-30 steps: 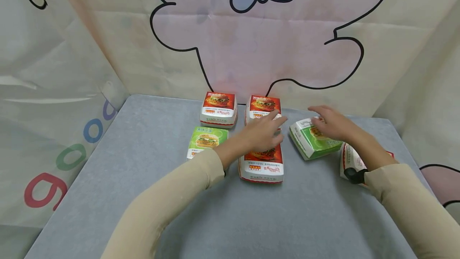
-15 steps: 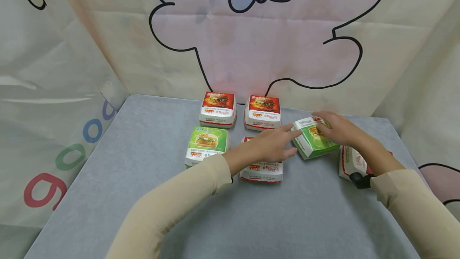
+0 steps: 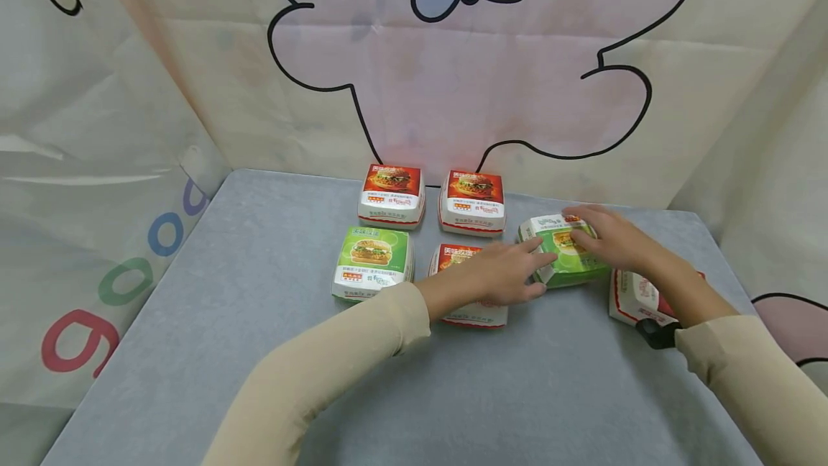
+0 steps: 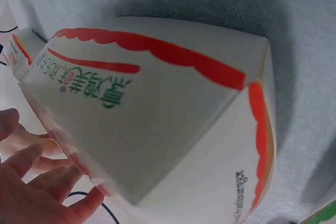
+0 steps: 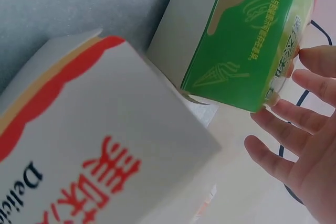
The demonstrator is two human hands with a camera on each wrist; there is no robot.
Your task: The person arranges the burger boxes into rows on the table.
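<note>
A green-and-white burger box point(image 3: 559, 275) lies on the table, slightly turned, between my two hands. My left hand point(image 3: 501, 272) reaches across the front red-and-white burger box point(image 3: 475, 315), its spread fingers at the green box's left side. From the right, my right hand point(image 3: 611, 236) lies over the green box's right part, fingers extended. In the right wrist view its fingertips meet the edge of the green box point(image 5: 236, 51). The left wrist view is mostly filled by a red-and-white box point(image 4: 157, 108), which hides part of the scene beyond.
Two red-topped burger boxes, one on the left point(image 3: 391, 196) and one on the right point(image 3: 472, 203), stand at the table's back edge. Another green burger box point(image 3: 371, 265) sits front left. A red-and-white box point(image 3: 637, 297) lies under my right forearm. A printed cloth point(image 3: 414, 106) hangs behind.
My left hand has moved from above the red boxes rightward to the green box. The green box has turned straighter and shifted slightly left. My right hand has lowered slightly over it.
</note>
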